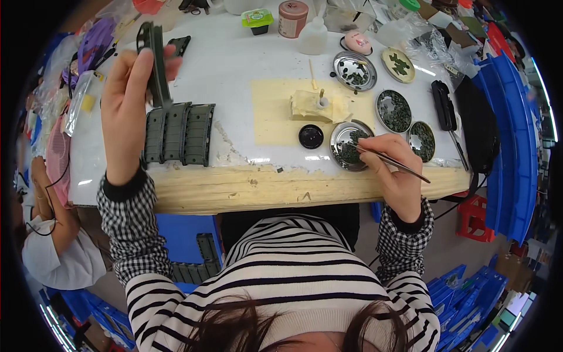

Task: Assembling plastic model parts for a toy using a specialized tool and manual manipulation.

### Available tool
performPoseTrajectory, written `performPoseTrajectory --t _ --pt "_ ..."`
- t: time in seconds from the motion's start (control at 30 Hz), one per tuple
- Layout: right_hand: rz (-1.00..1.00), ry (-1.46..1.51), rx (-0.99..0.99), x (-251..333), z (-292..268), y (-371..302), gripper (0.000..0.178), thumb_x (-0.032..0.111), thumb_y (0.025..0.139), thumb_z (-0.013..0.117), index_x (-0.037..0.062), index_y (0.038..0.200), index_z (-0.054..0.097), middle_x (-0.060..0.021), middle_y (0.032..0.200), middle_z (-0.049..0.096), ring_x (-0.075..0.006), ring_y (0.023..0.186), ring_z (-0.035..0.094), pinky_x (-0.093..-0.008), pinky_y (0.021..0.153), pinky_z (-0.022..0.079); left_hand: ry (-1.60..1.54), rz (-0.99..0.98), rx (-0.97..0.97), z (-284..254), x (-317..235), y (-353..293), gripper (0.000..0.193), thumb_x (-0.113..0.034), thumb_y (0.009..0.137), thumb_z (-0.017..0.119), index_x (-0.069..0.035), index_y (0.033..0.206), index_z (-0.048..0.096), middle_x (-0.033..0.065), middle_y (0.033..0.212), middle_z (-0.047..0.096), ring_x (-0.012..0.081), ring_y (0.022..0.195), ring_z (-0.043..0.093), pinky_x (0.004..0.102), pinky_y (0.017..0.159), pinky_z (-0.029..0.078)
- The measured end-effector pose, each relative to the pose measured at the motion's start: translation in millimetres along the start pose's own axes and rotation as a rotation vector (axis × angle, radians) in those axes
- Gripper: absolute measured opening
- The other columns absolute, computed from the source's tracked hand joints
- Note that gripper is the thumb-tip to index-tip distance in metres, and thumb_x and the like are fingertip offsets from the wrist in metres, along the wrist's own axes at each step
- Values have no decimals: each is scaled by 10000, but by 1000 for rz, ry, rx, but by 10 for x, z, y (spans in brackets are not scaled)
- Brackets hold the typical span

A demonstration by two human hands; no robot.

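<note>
At the upper left, my left hand (pixel 126 97) is raised with a dark green, curved plastic part (pixel 155 67) gripped between thumb and fingers. Below it, several similar green ribbed parts (pixel 176 135) lie side by side near the table's front edge. My right hand (pixel 396 167) is closed around a pair of thin tweezers (pixel 404 168). Their tip is over a round metal dish (pixel 334 146) holding tiny dark green pieces (pixel 352 148). Whether the tweezers pinch a piece is too small to tell. Beside this dish sits a small black round cup (pixel 311 136).
Further dishes of green pieces (pixel 394 111) stand to the right. A tape-wrapped block (pixel 319 107) sits behind the black cup. White bottle (pixel 314 36) and pink jar (pixel 292 19) are at the back. Blue bins (pixel 504 146) line the right side; another person (pixel 58 246) sits at left.
</note>
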State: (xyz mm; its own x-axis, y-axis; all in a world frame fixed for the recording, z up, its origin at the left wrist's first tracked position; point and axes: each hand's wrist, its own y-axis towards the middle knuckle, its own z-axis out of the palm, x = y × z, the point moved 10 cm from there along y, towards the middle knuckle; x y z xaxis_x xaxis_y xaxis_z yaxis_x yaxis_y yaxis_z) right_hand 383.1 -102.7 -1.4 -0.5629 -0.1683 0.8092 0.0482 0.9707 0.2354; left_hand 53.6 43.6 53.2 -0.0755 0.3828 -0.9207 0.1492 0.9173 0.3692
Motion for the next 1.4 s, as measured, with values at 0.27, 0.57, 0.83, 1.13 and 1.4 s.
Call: performPoseTrajectory --t 0.27,0.57,0.83,1.13,1.4 --pt "-158 -125 82 73 101 104 154 51 767 713 19 918 709 -73 795 651 -222 795 553 -322 728 431 -821 -544 113 665 368 -1133 578 -163 914 600 -3 1410 349 67 1049 527 150 835 611 351 792 573" --pt "-165 -70 35 106 76 86 179 31 749 720 27 927 715 -78 795 652 -238 786 555 -326 714 440 -685 -615 0 1028 305 -1283 523 -68 983 458 -100 1462 248 189 1250 519 244 1009 628 369 876 554" --pt "-583 -155 101 1105 345 -27 332 157 670 775 52 978 710 -33 833 651 -231 793 579 -326 697 470 -697 -592 275 1556 340 -1441 196 -216 1011 488 -29 1057 528 51 967 630 98 872 612 242 778 518" --pt "-740 -211 139 1255 533 -100 346 166 676 741 9 979 689 -67 833 643 -251 803 617 -330 682 500 -494 -425 311 1501 346 -1353 216 -214 1030 429 -37 956 529 44 1004 588 68 900 525 219 833 434" --pt "-310 330 119 849 411 -13 179 28 886 596 -28 1041 665 -132 908 683 -224 767 643 -307 719 507 -1032 -747 223 1637 406 -1482 232 -251 1029 427 -41 969 509 154 1217 557 138 995 593 289 895 489"
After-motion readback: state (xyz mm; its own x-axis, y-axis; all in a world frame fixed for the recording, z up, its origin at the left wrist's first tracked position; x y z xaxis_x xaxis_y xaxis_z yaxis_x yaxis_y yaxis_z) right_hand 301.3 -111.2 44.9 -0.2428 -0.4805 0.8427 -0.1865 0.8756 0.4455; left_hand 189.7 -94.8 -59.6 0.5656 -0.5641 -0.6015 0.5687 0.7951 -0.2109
